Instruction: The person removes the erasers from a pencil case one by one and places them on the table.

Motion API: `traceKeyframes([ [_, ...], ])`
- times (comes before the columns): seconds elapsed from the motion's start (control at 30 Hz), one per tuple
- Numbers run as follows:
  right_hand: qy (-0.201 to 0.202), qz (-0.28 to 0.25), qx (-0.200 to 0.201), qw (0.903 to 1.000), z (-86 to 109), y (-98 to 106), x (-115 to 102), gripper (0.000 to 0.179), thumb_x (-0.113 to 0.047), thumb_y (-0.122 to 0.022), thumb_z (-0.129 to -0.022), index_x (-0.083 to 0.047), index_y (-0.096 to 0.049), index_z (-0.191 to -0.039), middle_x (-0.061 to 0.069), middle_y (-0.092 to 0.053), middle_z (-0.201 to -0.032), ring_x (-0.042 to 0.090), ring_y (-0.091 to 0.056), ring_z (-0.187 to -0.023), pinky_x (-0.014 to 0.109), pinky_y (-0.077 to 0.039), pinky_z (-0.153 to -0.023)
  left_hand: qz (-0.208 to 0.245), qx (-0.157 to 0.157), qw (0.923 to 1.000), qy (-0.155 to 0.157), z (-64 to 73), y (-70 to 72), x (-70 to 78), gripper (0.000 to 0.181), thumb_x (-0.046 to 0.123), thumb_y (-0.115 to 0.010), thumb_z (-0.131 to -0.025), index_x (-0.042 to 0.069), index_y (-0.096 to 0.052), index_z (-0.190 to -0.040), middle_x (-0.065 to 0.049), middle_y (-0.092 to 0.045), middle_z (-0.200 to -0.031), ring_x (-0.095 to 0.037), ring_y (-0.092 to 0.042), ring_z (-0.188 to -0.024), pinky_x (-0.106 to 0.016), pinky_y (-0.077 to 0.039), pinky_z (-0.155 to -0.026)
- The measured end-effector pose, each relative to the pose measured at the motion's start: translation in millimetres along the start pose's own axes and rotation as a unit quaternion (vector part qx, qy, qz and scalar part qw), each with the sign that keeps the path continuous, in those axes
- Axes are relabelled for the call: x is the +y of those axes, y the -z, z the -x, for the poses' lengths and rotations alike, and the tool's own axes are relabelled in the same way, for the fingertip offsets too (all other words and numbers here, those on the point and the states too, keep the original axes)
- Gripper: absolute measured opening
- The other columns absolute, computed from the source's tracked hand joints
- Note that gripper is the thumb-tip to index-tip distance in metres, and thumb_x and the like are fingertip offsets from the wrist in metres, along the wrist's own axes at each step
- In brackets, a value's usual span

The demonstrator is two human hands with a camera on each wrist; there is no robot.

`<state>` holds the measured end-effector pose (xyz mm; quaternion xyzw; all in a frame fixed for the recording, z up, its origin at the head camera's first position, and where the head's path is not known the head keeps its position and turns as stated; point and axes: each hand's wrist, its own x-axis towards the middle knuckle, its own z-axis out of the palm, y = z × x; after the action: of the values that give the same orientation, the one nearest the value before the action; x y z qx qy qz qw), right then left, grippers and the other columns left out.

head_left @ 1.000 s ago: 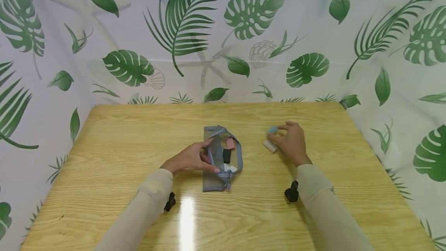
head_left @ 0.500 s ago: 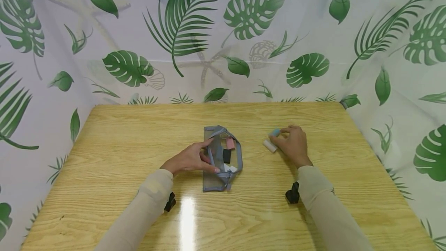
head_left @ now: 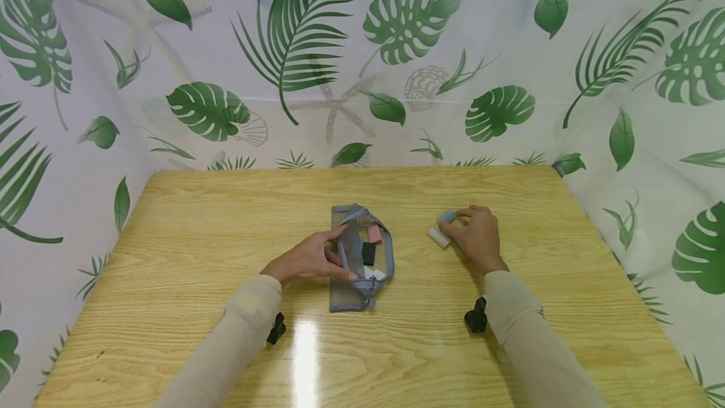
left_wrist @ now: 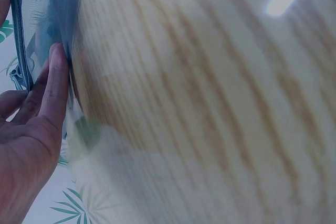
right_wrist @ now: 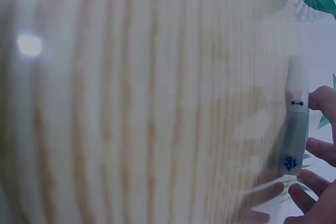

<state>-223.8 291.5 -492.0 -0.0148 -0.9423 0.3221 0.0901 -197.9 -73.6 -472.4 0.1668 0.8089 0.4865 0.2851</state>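
A grey-blue mesh zip pouch (head_left: 347, 298) lies unzipped on the wooden table. My left hand (head_left: 308, 260) holds its near side, thumb and fingers spread along the opening. Inside are a pink piece (head_left: 375, 233), a black piece (head_left: 369, 254) and white pieces (head_left: 374, 274), their kinds too small to tell. To the right, my right hand (head_left: 478, 235) pinches a small light-blue block (head_left: 447, 215) at the table. Touching or very close to it lies a small white block (head_left: 438, 237). The right wrist view shows a dark blue mark on the blue block (right_wrist: 295, 142) and black dots on the white one.
The wooden table (head_left: 226, 206) carries a bright glare streak near its front. A leaf-print cloth (head_left: 340, 68) hangs behind it and along both sides. Black wrist mounts (head_left: 477, 317) stick out below each wrist.
The light-blue block, in my right hand, has shifted slightly right and down to beside the white block, then stayed there. My left hand and the pouch have not moved.
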Motion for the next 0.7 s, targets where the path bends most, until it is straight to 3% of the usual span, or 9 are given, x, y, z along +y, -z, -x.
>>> traceKeyframes([
  [0.2, 0.0, 0.005, -0.003, 1.0, -0.1, 1.3, -0.3, 0.049, -0.028, -0.078, -0.09, 0.013, -0.071, -0.115, 0.033, -0.062, -0.125, 0.048, -0.045, -0.131, 0.064, -0.03, -0.11, 0.003, 0.0, 1.0, 0.0, -0.5, 0.3, -0.7, 0.112, 0.026, -0.09, -0.08, 0.016, -0.018, -0.164, -0.007, -0.068, -0.102, -0.016, -0.066, -0.093, -0.035, -0.053, -0.085],
  [0.7, -0.013, 0.001, -0.015, 0.9998, 0.9, 3.5, -2.9, 0.05, -0.03, -0.078, -0.089, 0.012, -0.071, -0.117, 0.034, -0.058, -0.13, 0.048, -0.043, -0.132, 0.064, -0.031, -0.109, 0.003, -0.003, 1.0, 0.0, 0.8, 0.0, 0.4, 0.111, 0.026, -0.09, -0.08, 0.016, -0.017, -0.164, -0.006, -0.069, -0.102, -0.015, -0.067, -0.093, -0.036, -0.053, -0.086],
])
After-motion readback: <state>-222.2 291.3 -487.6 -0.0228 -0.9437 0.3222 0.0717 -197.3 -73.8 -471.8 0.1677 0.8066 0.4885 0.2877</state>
